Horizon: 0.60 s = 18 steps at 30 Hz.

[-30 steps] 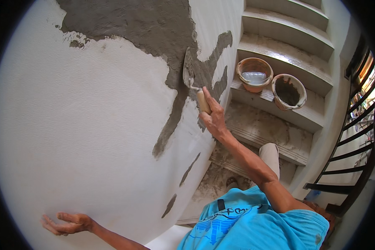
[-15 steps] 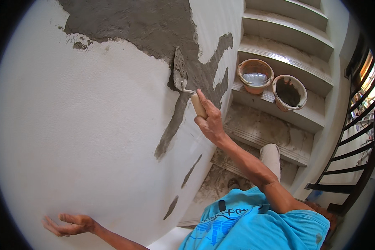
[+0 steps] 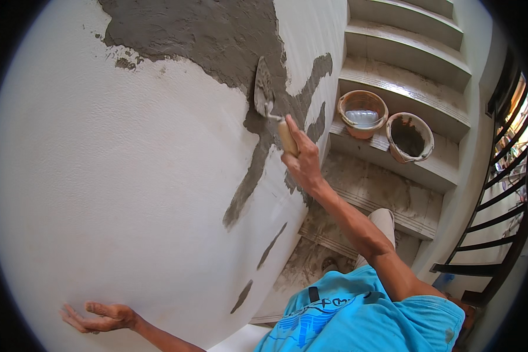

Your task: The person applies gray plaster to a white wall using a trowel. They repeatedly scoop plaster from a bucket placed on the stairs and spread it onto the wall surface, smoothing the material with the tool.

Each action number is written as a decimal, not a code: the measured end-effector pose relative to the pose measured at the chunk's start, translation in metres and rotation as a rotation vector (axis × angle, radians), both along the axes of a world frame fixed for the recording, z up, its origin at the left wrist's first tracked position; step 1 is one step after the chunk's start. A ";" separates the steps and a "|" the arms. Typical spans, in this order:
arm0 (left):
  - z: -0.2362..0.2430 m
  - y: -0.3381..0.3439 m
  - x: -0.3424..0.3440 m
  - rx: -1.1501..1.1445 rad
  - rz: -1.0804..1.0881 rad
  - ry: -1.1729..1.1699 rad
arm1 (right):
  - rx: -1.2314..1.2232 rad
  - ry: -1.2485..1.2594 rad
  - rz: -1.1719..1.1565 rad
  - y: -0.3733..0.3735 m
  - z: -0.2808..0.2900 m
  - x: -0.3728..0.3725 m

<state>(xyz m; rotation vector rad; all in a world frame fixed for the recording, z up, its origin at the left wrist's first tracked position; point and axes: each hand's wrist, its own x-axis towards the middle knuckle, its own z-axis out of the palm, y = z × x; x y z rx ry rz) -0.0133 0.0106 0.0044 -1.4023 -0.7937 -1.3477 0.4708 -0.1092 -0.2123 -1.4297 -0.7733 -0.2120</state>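
Observation:
My right hand [image 3: 303,157] is wrapped round the pale handle of a pointed trowel [image 3: 263,85]. The trowel's mortar-smeared blade lies against the grey mortar patch [image 3: 193,35] on the white wall [image 3: 129,176], near the patch's lower edge. A narrow grey streak [image 3: 246,188] runs down the wall below the blade. Over at the lower left, my left hand [image 3: 102,318] is held beside the wall with its fingers apart and nothing in it. Whether it touches the wall I cannot tell.
On a stair step to the right stand two buckets: one [image 3: 362,114] with a clear plastic bottle inside, the other [image 3: 409,138] holding dark mortar. Stairs [image 3: 405,76] climb toward the top right. A dark railing [image 3: 493,234] borders the far right. Dirty steps lie below.
My right hand and the trowel sit slightly farther right in the picture, as do the wall patch and buckets, so the view has shifted a little. The left hand looks much the same.

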 end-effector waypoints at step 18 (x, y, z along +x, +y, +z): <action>-0.001 -0.003 0.003 -0.033 -0.068 -0.023 | 0.029 -0.040 0.077 -0.015 0.029 0.021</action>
